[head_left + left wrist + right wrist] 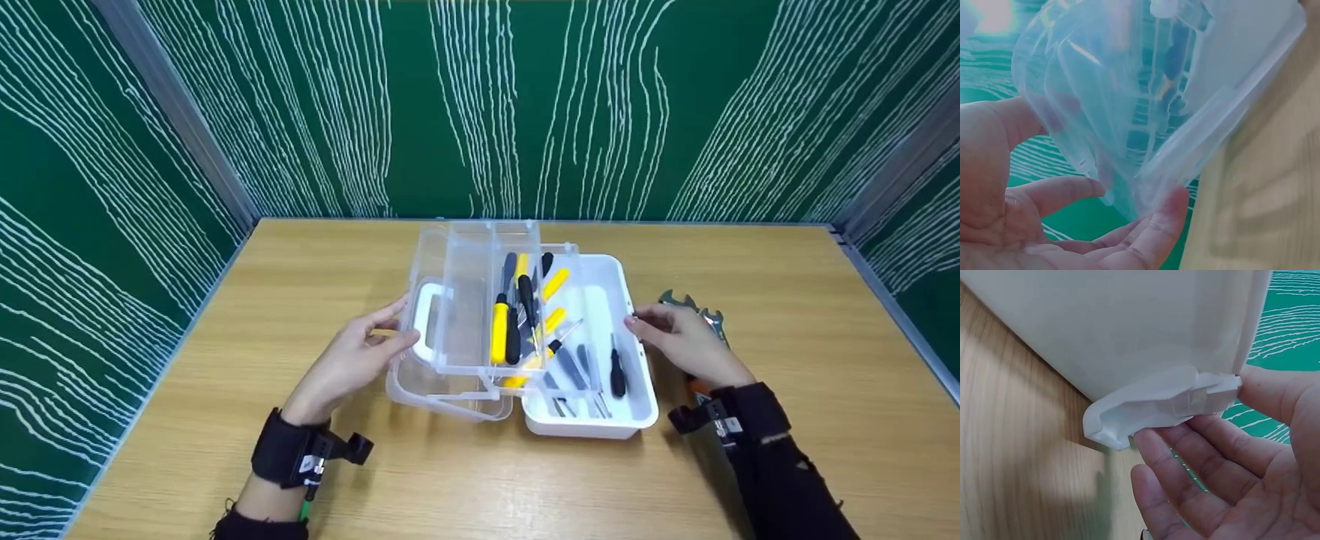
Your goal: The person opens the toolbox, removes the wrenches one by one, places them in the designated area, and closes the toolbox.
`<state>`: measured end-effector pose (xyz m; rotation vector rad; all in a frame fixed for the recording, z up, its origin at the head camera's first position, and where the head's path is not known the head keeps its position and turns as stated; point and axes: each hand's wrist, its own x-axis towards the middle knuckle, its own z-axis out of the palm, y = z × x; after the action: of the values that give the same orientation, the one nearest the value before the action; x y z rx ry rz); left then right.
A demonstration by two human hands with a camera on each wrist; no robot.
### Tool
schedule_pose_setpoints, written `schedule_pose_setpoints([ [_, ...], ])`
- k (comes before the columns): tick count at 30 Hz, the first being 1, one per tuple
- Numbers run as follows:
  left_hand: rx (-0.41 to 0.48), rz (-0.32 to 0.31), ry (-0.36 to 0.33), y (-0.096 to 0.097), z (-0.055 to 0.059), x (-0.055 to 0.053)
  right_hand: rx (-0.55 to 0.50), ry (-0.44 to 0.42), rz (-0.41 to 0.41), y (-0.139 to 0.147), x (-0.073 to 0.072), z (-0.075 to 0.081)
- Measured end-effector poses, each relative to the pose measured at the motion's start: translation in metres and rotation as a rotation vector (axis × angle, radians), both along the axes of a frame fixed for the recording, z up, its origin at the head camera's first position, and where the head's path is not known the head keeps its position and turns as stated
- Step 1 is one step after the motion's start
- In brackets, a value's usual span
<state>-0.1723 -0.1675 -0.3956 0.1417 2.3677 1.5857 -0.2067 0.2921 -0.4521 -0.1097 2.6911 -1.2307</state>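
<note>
A white toolbox [641,397] stands on the table with its clear plastic lid [469,337] swung over to the left. Thumb and fingers of my left hand [345,367] hold the lid's edge near its white handle [424,322]. My right hand [690,349] grips the box's right side, thumb at the rim and fingers against the white latch [1151,405]. Yellow and black screwdrivers [499,330] lie in a clear tray joined to the lid. More tools, among them a black-handled screwdriver [617,375], are on the box floor.
Metal wrenches [712,322] lie on the table beside the right hand, partly hidden by it. An orange object [697,390] shows under the right wrist. Green panels with white lines [465,112] wall in the wooden table [315,270].
</note>
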Motion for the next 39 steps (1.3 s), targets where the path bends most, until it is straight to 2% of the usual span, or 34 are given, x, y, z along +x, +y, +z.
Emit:
schedule_pose_setpoints([
  [12,0.079,0.022,0.083,0.011,0.012,0.008,-0.010,-0.015,0.009,0.003,-0.001,0.000],
  [20,0.137,0.006,0.145,0.020,0.017,0.012,0.011,0.009,0.032,0.003,0.000,0.001],
  [31,0.060,-0.067,0.346,0.037,0.023,0.014,0.007,-0.027,0.041,0.005,0.001,0.001],
  [39,0.044,-0.123,0.417,0.052,0.021,0.014,0.007,-0.022,0.036,0.004,0.000,0.001],
])
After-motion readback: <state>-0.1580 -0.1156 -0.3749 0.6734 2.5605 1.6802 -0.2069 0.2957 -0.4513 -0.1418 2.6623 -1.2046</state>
